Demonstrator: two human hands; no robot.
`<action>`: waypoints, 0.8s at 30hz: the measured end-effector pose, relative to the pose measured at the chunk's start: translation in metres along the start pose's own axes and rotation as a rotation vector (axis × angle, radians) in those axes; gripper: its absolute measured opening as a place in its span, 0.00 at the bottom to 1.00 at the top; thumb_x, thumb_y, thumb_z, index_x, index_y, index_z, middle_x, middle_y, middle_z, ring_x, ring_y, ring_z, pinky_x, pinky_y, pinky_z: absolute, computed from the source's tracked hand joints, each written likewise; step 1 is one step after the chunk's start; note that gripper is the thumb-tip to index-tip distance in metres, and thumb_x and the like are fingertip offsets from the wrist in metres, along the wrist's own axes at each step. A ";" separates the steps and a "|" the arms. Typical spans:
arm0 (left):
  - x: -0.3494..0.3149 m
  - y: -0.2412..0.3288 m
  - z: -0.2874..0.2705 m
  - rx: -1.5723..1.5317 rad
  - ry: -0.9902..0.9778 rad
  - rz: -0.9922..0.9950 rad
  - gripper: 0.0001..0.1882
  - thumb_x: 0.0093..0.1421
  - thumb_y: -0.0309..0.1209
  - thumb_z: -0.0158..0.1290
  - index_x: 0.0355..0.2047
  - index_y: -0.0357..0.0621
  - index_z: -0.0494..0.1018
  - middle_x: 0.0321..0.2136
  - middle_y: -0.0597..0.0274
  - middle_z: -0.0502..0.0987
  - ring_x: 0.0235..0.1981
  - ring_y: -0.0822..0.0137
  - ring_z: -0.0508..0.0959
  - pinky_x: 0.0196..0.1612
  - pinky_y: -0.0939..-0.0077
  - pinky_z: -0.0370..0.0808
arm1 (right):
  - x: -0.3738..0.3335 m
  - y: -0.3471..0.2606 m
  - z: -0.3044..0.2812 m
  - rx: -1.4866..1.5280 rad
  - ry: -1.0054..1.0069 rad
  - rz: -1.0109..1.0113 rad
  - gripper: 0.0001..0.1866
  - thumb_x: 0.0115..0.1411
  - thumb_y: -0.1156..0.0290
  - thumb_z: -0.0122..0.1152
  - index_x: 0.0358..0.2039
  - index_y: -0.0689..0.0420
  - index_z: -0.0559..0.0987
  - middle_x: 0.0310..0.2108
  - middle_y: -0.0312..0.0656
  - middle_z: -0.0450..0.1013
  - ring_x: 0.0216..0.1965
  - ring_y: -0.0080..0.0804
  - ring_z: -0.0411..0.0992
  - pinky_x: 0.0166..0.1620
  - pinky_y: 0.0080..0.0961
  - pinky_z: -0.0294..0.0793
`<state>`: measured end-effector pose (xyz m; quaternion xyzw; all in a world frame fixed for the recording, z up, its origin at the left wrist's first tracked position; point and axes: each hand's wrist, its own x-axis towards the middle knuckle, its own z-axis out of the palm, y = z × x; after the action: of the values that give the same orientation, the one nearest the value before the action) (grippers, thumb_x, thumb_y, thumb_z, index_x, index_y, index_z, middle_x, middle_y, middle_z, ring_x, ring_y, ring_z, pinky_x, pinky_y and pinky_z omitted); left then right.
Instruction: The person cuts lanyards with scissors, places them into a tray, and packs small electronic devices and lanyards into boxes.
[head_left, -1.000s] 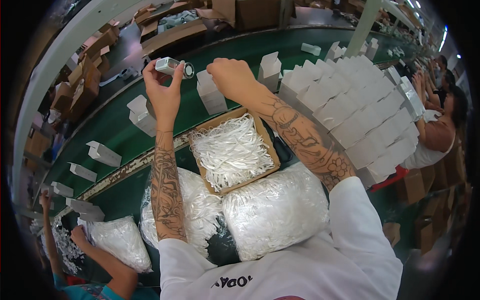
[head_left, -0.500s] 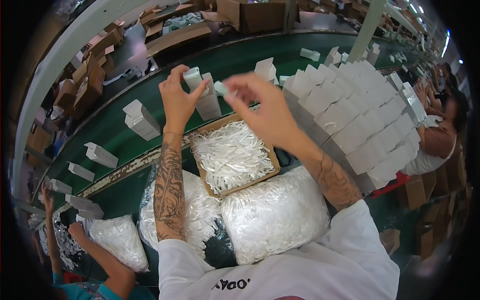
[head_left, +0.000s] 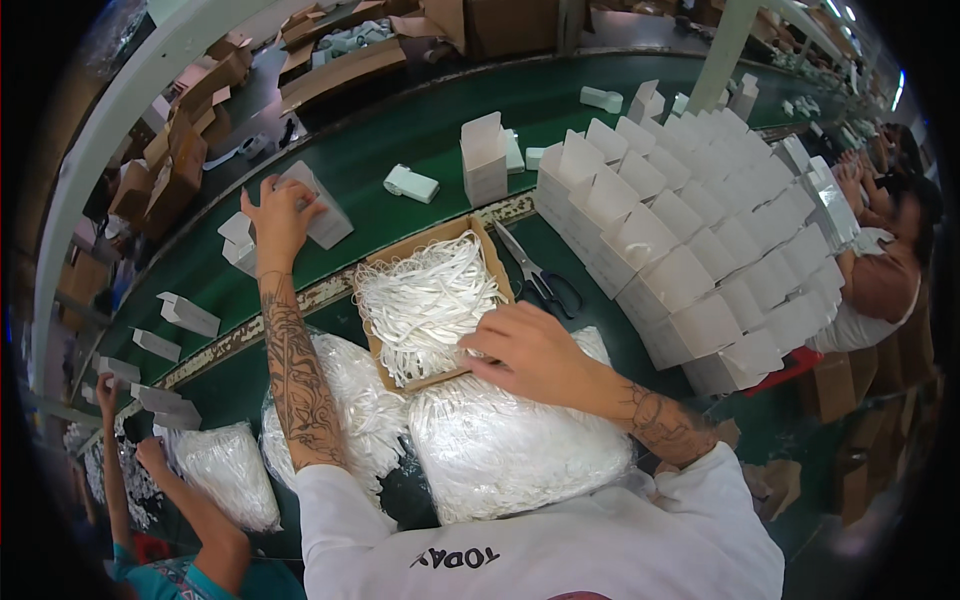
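My left hand (head_left: 283, 222) is over the green belt, its bent fingers and thumb closed on a tilted white box (head_left: 328, 212). Another open white box (head_left: 238, 243) stands just left of it. Nearer to me, a shallow cardboard tray (head_left: 500, 268) holds a heap of thin white straps (head_left: 430, 300). My right hand (head_left: 535, 350) reaches over the tray's near right corner, fingers curled together at the straps. Whether a strap is between its fingertips is hidden. A pale green handheld device (head_left: 411, 185) lies on the belt beyond the tray.
Scissors (head_left: 545, 280) with dark handles lie right of the tray. Rows of open white boxes (head_left: 690, 240) fill the right side. Clear bags of white straps (head_left: 520, 450) lie before me. A co-worker's arm (head_left: 200, 505) is at lower left. An upright white box (head_left: 484, 160) stands on the belt.
My left hand has moved left and nearer with the white box. My right hand has dropped from over the belt to the strap tray. The pale device shows uncovered on the belt.
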<state>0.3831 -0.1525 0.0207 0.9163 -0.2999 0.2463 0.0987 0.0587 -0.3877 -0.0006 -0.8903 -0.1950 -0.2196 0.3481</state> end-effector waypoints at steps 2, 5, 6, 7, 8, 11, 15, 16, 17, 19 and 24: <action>-0.007 -0.007 -0.001 0.055 -0.018 -0.019 0.13 0.54 0.44 0.68 0.29 0.50 0.82 0.39 0.70 0.82 0.61 0.52 0.71 0.67 0.28 0.44 | 0.001 0.003 -0.002 -0.076 0.019 -0.003 0.07 0.60 0.69 0.68 0.38 0.55 0.82 0.31 0.38 0.75 0.34 0.37 0.75 0.39 0.33 0.73; 0.000 0.025 -0.029 0.130 0.135 -0.064 0.16 0.57 0.46 0.66 0.25 0.48 0.81 0.35 0.68 0.83 0.56 0.56 0.75 0.67 0.34 0.47 | -0.004 0.010 -0.007 -0.021 0.132 0.072 0.07 0.57 0.71 0.71 0.36 0.56 0.84 0.29 0.38 0.75 0.32 0.35 0.74 0.38 0.31 0.72; 0.003 0.039 -0.041 0.127 0.132 -0.065 0.16 0.57 0.46 0.66 0.25 0.48 0.81 0.35 0.68 0.83 0.56 0.56 0.75 0.67 0.34 0.47 | -0.006 0.009 -0.011 -0.015 0.144 0.118 0.07 0.57 0.71 0.71 0.36 0.57 0.84 0.29 0.38 0.75 0.31 0.35 0.74 0.37 0.32 0.72; 0.008 0.052 -0.046 -0.014 0.031 -0.040 0.17 0.58 0.46 0.65 0.25 0.45 0.81 0.33 0.64 0.82 0.49 0.57 0.78 0.62 0.43 0.56 | -0.008 0.011 -0.013 -0.013 0.156 0.172 0.06 0.57 0.72 0.71 0.35 0.57 0.84 0.29 0.38 0.75 0.31 0.36 0.74 0.37 0.32 0.71; 0.010 0.065 -0.050 -0.149 -0.070 -0.020 0.18 0.59 0.45 0.65 0.25 0.42 0.81 0.30 0.61 0.82 0.42 0.58 0.80 0.58 0.52 0.65 | -0.010 0.015 -0.012 -0.012 0.153 0.178 0.06 0.57 0.72 0.71 0.35 0.57 0.84 0.29 0.38 0.75 0.31 0.36 0.74 0.37 0.32 0.71; 0.003 0.106 -0.039 -0.532 -0.359 0.162 0.12 0.63 0.33 0.61 0.33 0.32 0.80 0.30 0.51 0.82 0.30 0.62 0.80 0.36 0.69 0.75 | -0.005 0.022 -0.009 0.012 0.146 0.241 0.07 0.58 0.69 0.70 0.35 0.58 0.83 0.29 0.39 0.75 0.34 0.36 0.74 0.39 0.33 0.71; -0.010 0.097 0.013 -0.477 -0.417 0.268 0.16 0.63 0.24 0.55 0.52 0.41 0.77 0.52 0.53 0.78 0.47 0.55 0.79 0.50 0.65 0.74 | 0.027 0.037 0.007 -0.275 0.054 0.169 0.08 0.60 0.65 0.68 0.33 0.56 0.84 0.29 0.39 0.76 0.40 0.36 0.73 0.45 0.35 0.67; -0.012 0.091 0.025 -0.329 -0.353 0.301 0.22 0.63 0.24 0.55 0.59 0.46 0.72 0.58 0.55 0.74 0.55 0.54 0.74 0.56 0.60 0.70 | 0.035 0.043 0.013 -0.366 0.016 0.140 0.08 0.60 0.64 0.68 0.32 0.55 0.84 0.30 0.38 0.77 0.41 0.36 0.73 0.47 0.35 0.65; -0.014 0.083 0.036 -0.180 -0.286 0.331 0.29 0.63 0.23 0.54 0.65 0.51 0.68 0.65 0.58 0.69 0.62 0.53 0.69 0.63 0.56 0.65 | 0.040 0.049 0.019 -0.372 0.016 0.139 0.08 0.60 0.64 0.68 0.32 0.55 0.84 0.30 0.38 0.77 0.41 0.36 0.73 0.47 0.35 0.65; -0.012 0.075 0.049 -0.157 -0.288 0.315 0.33 0.63 0.24 0.55 0.68 0.54 0.63 0.67 0.60 0.67 0.67 0.54 0.64 0.66 0.52 0.59 | 0.049 0.058 0.026 -0.405 -0.225 0.187 0.06 0.59 0.65 0.68 0.31 0.53 0.85 0.31 0.38 0.77 0.42 0.35 0.73 0.47 0.35 0.63; -0.007 0.059 0.067 -0.156 -0.265 0.314 0.38 0.64 0.26 0.56 0.73 0.59 0.56 0.70 0.64 0.63 0.73 0.55 0.57 0.72 0.45 0.51 | 0.050 0.048 0.013 -0.174 -0.202 0.259 0.06 0.59 0.65 0.68 0.32 0.54 0.85 0.31 0.37 0.78 0.41 0.36 0.73 0.46 0.34 0.63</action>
<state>0.3692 -0.2182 -0.0379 0.8723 -0.4674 0.1122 0.0894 0.1279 -0.4016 -0.0088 -0.9523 -0.0927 -0.0986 0.2737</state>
